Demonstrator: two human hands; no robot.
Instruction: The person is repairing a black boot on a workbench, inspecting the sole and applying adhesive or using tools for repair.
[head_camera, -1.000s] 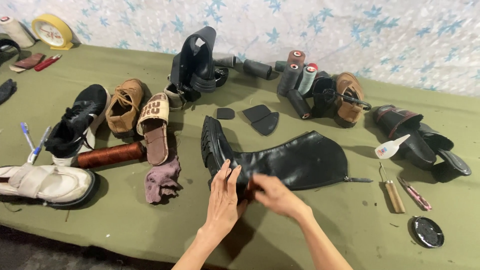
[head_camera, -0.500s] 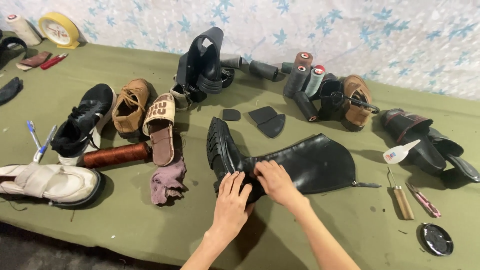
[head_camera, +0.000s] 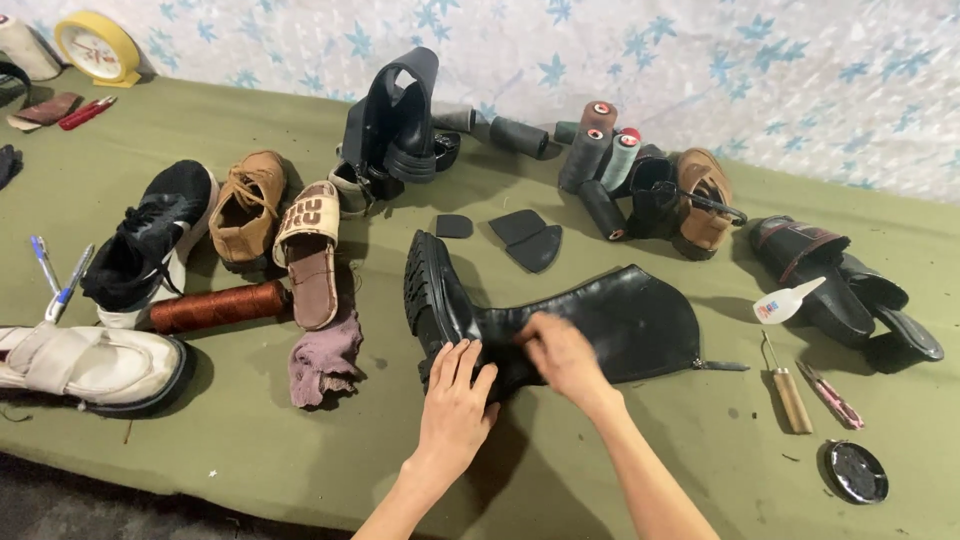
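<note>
The green bench (head_camera: 250, 450) fills the view, and lying on its side in the middle is the tall black boot (head_camera: 620, 315), chunky sole turned left, long leather shaft running right to a zip pull. Both hands are on it. The left hand (head_camera: 455, 400) lies flat over the heel end of the boot, fingers (head_camera: 462, 362) straight and slightly spread, pressing rather than gripping. The right hand (head_camera: 560, 355) sits just right of it on the ankle part; it is blurred, fingers curled down onto the leather, and whether they pinch anything I cannot tell.

Left of the boot: a white shoe (head_camera: 85, 365) at the near edge, a black sneaker (head_camera: 150, 240), a tan lace-up shoe (head_camera: 250, 205), a brown sandal (head_camera: 310, 250), a spool of rust-brown thread (head_camera: 215, 307), and a mauve rag (head_camera: 325, 360) near the boot's sole. Behind the boot lie dark sole pieces (head_camera: 530, 240). Right of the boot: a wooden-handled awl (head_camera: 785, 385), a small white glue bottle (head_camera: 785, 300), a round black tin lid (head_camera: 855, 470).
</note>
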